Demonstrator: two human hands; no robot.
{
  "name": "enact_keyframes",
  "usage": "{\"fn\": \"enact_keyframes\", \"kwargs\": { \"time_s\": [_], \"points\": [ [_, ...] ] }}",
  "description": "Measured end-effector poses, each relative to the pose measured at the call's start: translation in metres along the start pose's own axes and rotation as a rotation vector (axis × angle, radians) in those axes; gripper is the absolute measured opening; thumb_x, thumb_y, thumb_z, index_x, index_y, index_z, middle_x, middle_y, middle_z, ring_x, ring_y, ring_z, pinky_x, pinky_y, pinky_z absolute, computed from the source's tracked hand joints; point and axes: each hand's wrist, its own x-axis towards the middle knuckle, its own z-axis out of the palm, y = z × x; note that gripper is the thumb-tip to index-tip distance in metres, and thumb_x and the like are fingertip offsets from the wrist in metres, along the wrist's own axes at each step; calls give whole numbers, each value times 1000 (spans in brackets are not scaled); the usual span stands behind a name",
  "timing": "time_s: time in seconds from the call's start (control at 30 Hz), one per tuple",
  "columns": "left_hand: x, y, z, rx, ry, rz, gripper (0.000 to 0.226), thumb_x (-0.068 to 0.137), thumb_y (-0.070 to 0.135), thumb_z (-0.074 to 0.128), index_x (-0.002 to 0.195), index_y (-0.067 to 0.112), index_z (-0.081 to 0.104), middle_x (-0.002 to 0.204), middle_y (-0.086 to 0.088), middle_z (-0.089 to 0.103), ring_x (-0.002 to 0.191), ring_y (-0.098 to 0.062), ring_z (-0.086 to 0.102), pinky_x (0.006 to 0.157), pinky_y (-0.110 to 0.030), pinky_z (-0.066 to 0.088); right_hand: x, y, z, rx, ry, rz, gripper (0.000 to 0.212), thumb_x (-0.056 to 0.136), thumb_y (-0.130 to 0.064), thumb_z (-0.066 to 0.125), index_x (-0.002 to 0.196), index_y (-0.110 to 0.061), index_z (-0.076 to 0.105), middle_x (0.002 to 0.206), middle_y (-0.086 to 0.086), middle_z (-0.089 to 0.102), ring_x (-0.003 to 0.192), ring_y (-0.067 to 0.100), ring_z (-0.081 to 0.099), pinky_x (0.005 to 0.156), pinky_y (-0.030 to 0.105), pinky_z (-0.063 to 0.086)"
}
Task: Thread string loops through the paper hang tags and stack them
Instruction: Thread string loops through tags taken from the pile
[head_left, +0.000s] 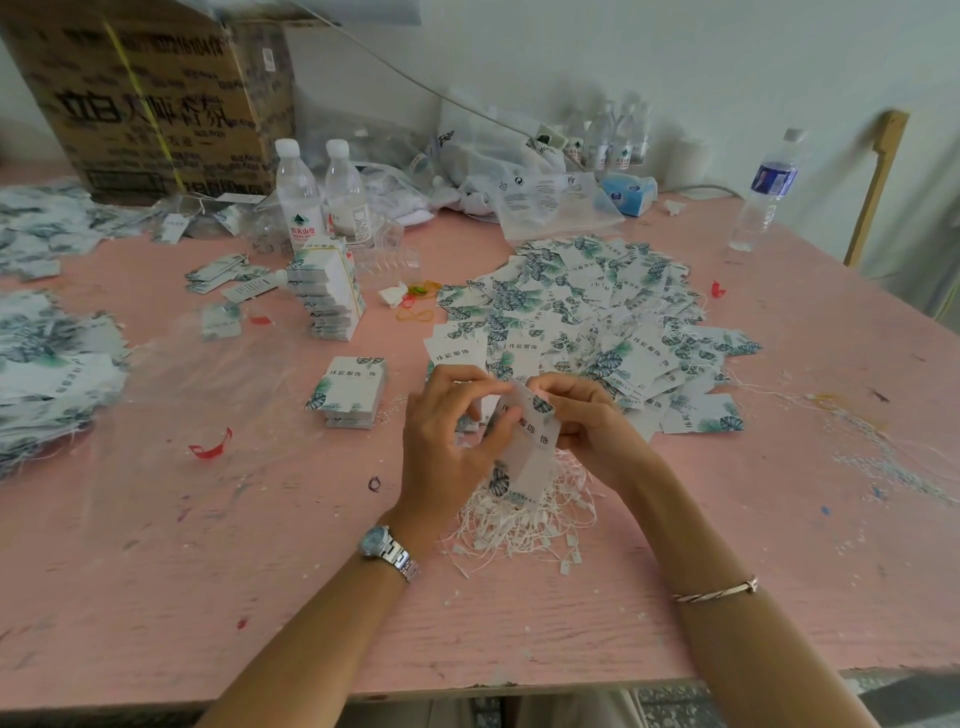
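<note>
A white wall (649, 57) is closing off the room well beyond the heap of string loops (524, 525). A pink table (208, 571) is carrying everything, its near edge lying on the person's side of that heap. A wide spread of leaf-printed tags (597, 312) is lying beyond the heap and to its right, with strings trailing out of it, so I am judging these to be threaded. A short squared stack (353, 389) is sitting beyond the heap to its left. Directly above the heap, both hands are holding one hang tag (530, 447) off the table. Its long axis is running from its far, upper end down towards the person, and its lower end is hanging over the loops. The left hand (447, 431) is gripping it from the left, thumb across the printed face, while the right hand (587, 415) is meeting it from the right. The fingers (553, 384) of both are pinching together at the tag's upper end, where I am taking the hole to be, though it is hidden. I cannot tell whether a string is between them. The right hand is looking nearer that end, so the threading is probably falling to it.
</note>
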Motion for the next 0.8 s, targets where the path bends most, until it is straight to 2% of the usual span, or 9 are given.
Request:
{"fn": "enact_keyframes", "kwargs": {
  "time_s": [0.13, 0.33, 0.47, 0.53, 0.67, 0.73, 0.8],
  "points": [
    [1, 4, 0, -7, 4, 48, 19, 88, 25, 74, 100, 10, 75, 105, 2, 59, 67, -9, 55, 68, -53, 51, 0, -1, 0, -18, -23, -7, 12, 85, -15, 60, 81, -17, 71, 69, 8, 49, 57, 25, 20, 56, 39, 10],
    [1, 6, 0, 24, 60, 110, 21, 92, 32, 70, 95, 12, 78, 103, 7, 58, 72, -8, 58, 65, -54, 50, -1, -2, 0, -74, -67, -31, 7, 84, -21, 68, 79, -16, 70, 72, 12, 53, 57, 20, 34, 53, 39, 13],
    [0, 5, 2, 17, 72, 85, 19, 90, 26, 72, 87, 8, 75, 99, 6, 61, 69, -9, 57, 66, -53, 49, 1, -1, 1, -76, -83, -26, 20, 84, -35, 70, 87, -15, 69, 66, 8, 43, 49, 13, 30, 46, 22, 22],
    [-2, 4, 2, -18, 86, 66, 14, 88, 18, 71, 82, 5, 70, 96, 7, 64, 68, -12, 59, 65, -50, 50, 2, -1, 0, -70, -46, -21, 25, 86, -39, 64, 94, -16, 69, 67, 5, 36, 50, 11, 24, 46, 20, 24],
    [-5, 1, 2, -162, 103, 19, 14, 87, 5, 67, 76, 0, 58, 96, 2, 69, 69, -15, 61, 61, -34, 53, 6, -3, -5, 155, 93, 5, 9, 80, -17, 56, 84, -17, 64, 66, -2, 26, 49, 7, 21, 42, 18, 25],
    [-6, 1, 3, -219, 103, -29, 13, 87, 4, 65, 77, 4, 56, 95, 4, 71, 70, -16, 64, 65, -23, 51, 7, -3, -7, 237, 174, -13, 8, 75, -7, 52, 77, -14, 56, 67, 0, 18, 49, 8, 18, 40, 18, 26],
    [-5, 3, 3, -263, 116, -82, 14, 87, 3, 63, 81, 13, 55, 90, 6, 72, 75, -13, 67, 68, -18, 49, 8, -3, -9, 270, 230, -41, 10, 74, -3, 46, 74, -12, 51, 69, 3, 13, 49, 9, 18, 40, 18, 26]
  ]
}}
